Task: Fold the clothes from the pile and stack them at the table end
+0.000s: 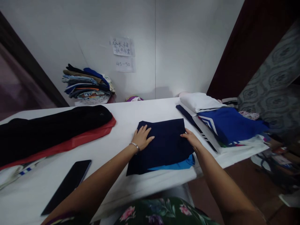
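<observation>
At frame centre, our left hand (142,137) and right hand (191,138) press flat, fingers spread, on the soft, light folded navy fabric garment (164,142); grip its edges.

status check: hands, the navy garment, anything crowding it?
Left hand flat on folded navy garment, right hand at its right edge. Garment lies on white table. Clothes pile close on the right; phone lies apart.

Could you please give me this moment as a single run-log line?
left hand: flat on navy garment | right hand: on its right edge | garment: folded on white table | phone: near left
</observation>
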Demonstrator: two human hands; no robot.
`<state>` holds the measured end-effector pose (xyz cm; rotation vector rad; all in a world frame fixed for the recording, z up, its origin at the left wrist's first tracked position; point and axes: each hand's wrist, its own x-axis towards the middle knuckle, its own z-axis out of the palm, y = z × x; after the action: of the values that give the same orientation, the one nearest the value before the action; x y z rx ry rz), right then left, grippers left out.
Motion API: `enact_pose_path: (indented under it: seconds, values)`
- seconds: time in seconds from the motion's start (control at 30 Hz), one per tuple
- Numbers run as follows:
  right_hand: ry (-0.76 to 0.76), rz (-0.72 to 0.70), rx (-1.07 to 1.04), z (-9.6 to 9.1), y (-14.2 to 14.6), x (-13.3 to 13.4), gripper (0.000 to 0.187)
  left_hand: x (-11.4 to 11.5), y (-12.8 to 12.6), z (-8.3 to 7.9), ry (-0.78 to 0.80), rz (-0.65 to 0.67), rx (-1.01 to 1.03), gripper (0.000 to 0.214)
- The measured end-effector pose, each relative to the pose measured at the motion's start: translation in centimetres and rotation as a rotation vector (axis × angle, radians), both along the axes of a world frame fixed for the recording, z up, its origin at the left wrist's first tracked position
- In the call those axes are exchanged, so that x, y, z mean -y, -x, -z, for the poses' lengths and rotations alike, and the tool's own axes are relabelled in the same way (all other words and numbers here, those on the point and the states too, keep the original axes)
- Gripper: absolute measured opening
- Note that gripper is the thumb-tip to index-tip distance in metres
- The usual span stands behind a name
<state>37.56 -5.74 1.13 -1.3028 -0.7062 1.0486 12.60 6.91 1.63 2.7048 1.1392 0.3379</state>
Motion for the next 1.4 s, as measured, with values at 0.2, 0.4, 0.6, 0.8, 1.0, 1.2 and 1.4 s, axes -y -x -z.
enact_pose_path:
  seconds: [0.2,0.4,0.6,0.8,1.0,1.2,1.4]
  values:
    - [0.053,0.211,0.365,-0.3,-1.4,-0.2,0.079,-1.7,-0.4,1.2,0.153,-0.048,0.048,0.057]
    - [0.149,0.192,0.622,0.1,-2.5,-0.3,0.061,-7.5,-1.0,-0.5,0.185,-0.14,0.188,0.044]
    - [0.298,0.168,0.897,0.4,-2.4,-0.5,0.018,-11.5,-2.6,0.3,0.247,-0.131,0.117,0.028]
    - [0.175,0.217,0.882,0.2,-3.7,-0.6,0.026,-13.2,-2.6,0.5,0.267,-0.227,0.169,0.02]
    - [0.313,0.053,0.501,1.7,-3.9,-0.4,0.027,-13.3,-2.2,2.3,0.324,-0.302,0.256,0.017]
    - [0.269,-0.008,0.303,-1.3,-4.0,-1.1,0.033,-13.1,-2.3,1.2,0.379,-0.298,0.372,0.025]
    - [0.358,0.029,0.103,-2.0,-4.6,-4.8,0.034,-12.6,-2.1,-0.3,0.434,-0.288,0.428,0.037]
